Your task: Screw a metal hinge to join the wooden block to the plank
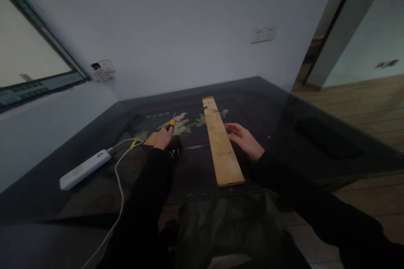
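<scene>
A long, flat wooden board (219, 138) lies on the dark table (189, 172), its near end close to the front edge. My right hand (243, 138) is at the board's right edge, fingers stretched and apart, fingertips at or very near the wood. Left of the board, my left hand (163, 138) is closed around what looks like a screwdriver (172, 122), with yellow and black on its handle and a thin shaft pointing away. A smaller piece of wood (150, 139) lies partly hidden under that hand. Several small screws (173, 152) are just to its right.
A white power strip (85, 169) lies on the left, its white cable (118, 172) looping over the table's front edge. A dark flat object (326, 138) rests at the right. Behind the table stands a wall with sockets (263, 34); a window (34, 46) is at left.
</scene>
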Available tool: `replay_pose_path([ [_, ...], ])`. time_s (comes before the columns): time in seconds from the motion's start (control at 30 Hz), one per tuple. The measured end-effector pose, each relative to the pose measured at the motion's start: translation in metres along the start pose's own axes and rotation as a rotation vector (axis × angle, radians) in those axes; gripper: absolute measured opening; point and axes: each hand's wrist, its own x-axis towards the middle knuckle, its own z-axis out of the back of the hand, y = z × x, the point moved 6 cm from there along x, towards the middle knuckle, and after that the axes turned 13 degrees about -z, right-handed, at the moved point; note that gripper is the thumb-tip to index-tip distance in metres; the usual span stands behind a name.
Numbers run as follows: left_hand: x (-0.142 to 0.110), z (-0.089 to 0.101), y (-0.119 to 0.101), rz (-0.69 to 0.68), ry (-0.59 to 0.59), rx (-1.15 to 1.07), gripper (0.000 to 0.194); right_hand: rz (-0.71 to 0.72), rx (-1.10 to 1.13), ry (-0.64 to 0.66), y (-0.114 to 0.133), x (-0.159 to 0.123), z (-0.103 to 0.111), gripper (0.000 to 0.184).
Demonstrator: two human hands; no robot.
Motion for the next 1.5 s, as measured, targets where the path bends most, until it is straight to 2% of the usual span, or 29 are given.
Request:
replay_pose_path([
  [0.03, -0.001, 0.000, -0.008, -0.039, -0.008, -0.078, 0.044, 0.002, 0.013, 0.004, 0.002, 0.002, -0.001, 0.035],
  [0.1, -0.006, -0.003, -0.029, -0.111, -0.033, -0.382, 0.039, -0.014, 0.052, 0.026, 0.006, 0.009, -0.006, 0.035],
  [0.23, -0.030, -0.018, -0.078, -0.155, -0.021, -0.971, 0.033, -0.178, 0.189, 0.089, 0.006, 0.023, -0.020, 0.033],
  [0.3, -0.046, -0.027, -0.103, -0.199, 0.025, -1.103, 0.030, -0.248, 0.252, 0.110, 0.004, 0.028, -0.025, 0.031],
  [0.4, -0.069, -0.040, -0.131, -0.282, 0.092, -1.178, 0.026, -0.261, 0.310, 0.165, 0.003, 0.031, -0.031, 0.026],
  [0.47, -0.082, -0.045, -0.144, -0.378, 0.119, -1.131, 0.026, -0.247, 0.331, 0.208, 0.003, 0.030, -0.033, 0.023],
  [0.57, -0.096, -0.044, -0.156, -0.540, 0.093, -1.009, 0.030, -0.220, 0.354, 0.230, 0.005, 0.027, -0.034, 0.022],
  [0.7, -0.101, -0.036, -0.161, -0.633, 0.096, -0.940, 0.035, -0.179, 0.366, 0.228, 0.013, 0.023, -0.032, 0.027],
  [0.8, -0.100, -0.033, -0.161, -0.671, 0.088, -0.913, 0.033, -0.161, 0.324, 0.173, 0.018, 0.024, -0.023, 0.029],
  [0.87, -0.099, -0.034, -0.161, -0.703, 0.073, -0.848, 0.033, -0.128, 0.265, 0.093, 0.021, 0.028, -0.009, 0.028],
  [1.03, -0.101, -0.036, -0.170, -0.877, -0.019, -0.575, 0.026, -0.064, -0.079, -0.197, 0.020, 0.047, 0.040, 0.029],
  [1.1, -0.105, -0.037, -0.178, -0.974, 0.004, -0.533, 0.028, -0.100, -0.312, -0.261, 0.015, 0.054, 0.057, 0.029],
  [1.2, -0.112, -0.041, -0.192, -1.137, 0.108, -0.514, 0.033, -0.170, -0.652, -0.304, 0.004, 0.059, 0.074, 0.030],
  [1.27, -0.117, -0.044, -0.198, -1.202, 0.178, -0.465, 0.034, -0.219, -0.814, -0.302, -0.003, 0.060, 0.080, 0.031],
  [1.33, -0.119, -0.046, -0.200, -1.206, 0.221, -0.410, 0.033, -0.259, -0.915, -0.290, -0.008, 0.060, 0.083, 0.034],
  [1.5, -0.122, -0.045, -0.201, -1.194, 0.240, -0.368, 0.030, -0.282, -0.987, -0.291, -0.013, 0.059, 0.080, 0.039],
])
